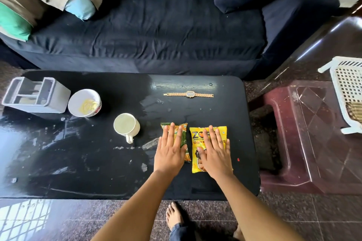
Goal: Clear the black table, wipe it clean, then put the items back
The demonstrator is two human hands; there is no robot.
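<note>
The black table fills the middle of the view, with wet streaks on its top. My left hand lies flat, fingers spread, on a green snack packet. My right hand lies flat on a yellow snack packet right beside it. A white mug stands left of the packets. Further left are a white bowl and a grey holder. A gold watch lies stretched out near the far edge.
A dark blue sofa with cushions runs behind the table. At the right stands a maroon plastic stool and a white basket. My bare foot is on the speckled floor below the table's near edge.
</note>
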